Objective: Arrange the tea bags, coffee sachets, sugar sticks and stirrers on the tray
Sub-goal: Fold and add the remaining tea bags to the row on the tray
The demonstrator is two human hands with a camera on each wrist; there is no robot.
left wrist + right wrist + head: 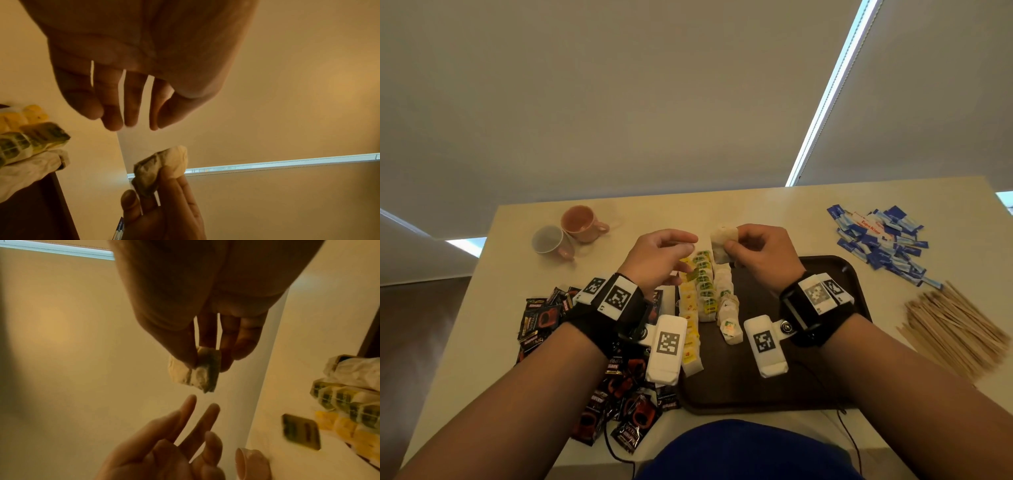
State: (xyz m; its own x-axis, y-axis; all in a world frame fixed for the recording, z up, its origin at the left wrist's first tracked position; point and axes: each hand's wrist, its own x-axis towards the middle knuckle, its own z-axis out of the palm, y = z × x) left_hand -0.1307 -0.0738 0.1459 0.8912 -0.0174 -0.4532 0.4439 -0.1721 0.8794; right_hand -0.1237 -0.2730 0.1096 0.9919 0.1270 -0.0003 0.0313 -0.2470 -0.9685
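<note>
A brown tray [808,342] lies in front of me with three rows of tea bags: yellow-tagged [688,318], green-tagged [705,284] and plain white [726,301]. My right hand [736,241] pinches a white tea bag [724,245] in the air above the tray's far edge. In the right wrist view the tea bag [197,371] sits between thumb and fingers. My left hand [690,242] hovers just left of it, fingers relaxed and holding nothing [123,120]. A blurred green tag [301,431] hangs near the rows.
Black and red coffee sachets [544,318] are heaped left of the tray. Blue sugar sticks [883,240] lie at the far right, wooden stirrers [955,325] nearer on the right. Two cups, pink [582,222] and grey [551,240], stand at the far left.
</note>
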